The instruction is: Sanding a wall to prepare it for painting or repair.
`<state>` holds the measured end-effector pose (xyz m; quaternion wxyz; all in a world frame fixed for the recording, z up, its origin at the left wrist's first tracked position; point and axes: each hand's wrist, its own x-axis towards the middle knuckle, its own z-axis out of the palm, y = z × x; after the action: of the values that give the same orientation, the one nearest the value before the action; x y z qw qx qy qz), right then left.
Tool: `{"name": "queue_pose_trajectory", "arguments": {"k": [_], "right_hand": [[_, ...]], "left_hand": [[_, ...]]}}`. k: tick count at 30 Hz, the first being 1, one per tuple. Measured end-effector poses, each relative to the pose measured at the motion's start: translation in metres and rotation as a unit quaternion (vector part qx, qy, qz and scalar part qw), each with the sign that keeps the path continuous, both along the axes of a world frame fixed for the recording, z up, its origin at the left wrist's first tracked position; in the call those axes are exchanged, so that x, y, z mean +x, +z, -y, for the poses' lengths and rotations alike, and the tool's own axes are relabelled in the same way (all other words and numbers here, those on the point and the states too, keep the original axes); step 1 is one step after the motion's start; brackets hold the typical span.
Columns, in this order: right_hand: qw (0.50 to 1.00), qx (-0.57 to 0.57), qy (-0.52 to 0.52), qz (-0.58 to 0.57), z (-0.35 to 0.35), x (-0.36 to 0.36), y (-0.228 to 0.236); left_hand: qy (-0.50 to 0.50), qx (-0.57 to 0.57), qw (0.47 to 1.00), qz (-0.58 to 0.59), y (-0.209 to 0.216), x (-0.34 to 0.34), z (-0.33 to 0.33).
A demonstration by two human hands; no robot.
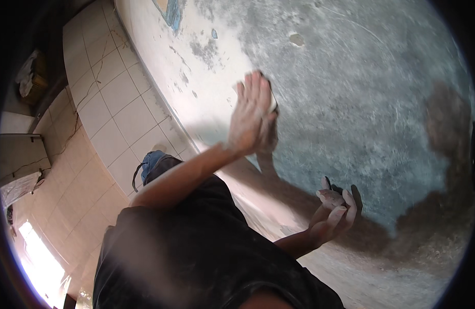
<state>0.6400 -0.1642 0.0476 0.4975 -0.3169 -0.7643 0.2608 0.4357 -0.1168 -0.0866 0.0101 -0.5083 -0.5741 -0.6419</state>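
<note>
My left hand [252, 117] is pressed flat to the wall [340, 98], fingers straight and close together, coated in pale dust. Beneath it lies a thin, pale sheet, apparently sandpaper [273, 102]; only its edges show beside the fingers, and the hand hides the rest. Lower and to the right, my right hand [334, 212] hovers close to the wall with its fingers curled and apart. Nothing shows in it. Whether its fingertips touch the wall cannot be made out.
The wall is grey-green, with whitish, scuffed patches at left and a small chipped spot [296, 39]. Pale floor tiles [127, 98] run along its foot, crossed by a thin cable [97, 77]. A dark shelf with a yellowish item [36, 77] stands at far left. My shadow covers the lower right wall.
</note>
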Motion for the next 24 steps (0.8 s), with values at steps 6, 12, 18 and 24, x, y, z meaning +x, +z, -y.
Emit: {"name": "queue_pose_trajectory", "arguments": {"k": [6, 12, 18, 24], "right_hand": [[0.997, 0.070, 0.014, 0.033, -0.006, -0.001, -0.012], [0.994, 0.078, 0.068, 0.046, -0.006, 0.000, -0.017], [0.976, 0.193, 0.052, 0.082, -0.011, 0.026, -0.001], [0.907, 0.376, -0.121, -0.147, -0.001, 0.045, 0.030]], "left_hand": [[0.065, 0.044, 0.992, 0.098, 0.048, -0.062, -0.025], [0.021, 0.023, 0.999, 0.033, -0.001, 0.028, 0.002], [0.080, 0.029, 0.995, 0.057, 0.029, -0.043, -0.025], [0.071, 0.045, 0.992, 0.089, 0.019, -0.023, -0.019]]}}
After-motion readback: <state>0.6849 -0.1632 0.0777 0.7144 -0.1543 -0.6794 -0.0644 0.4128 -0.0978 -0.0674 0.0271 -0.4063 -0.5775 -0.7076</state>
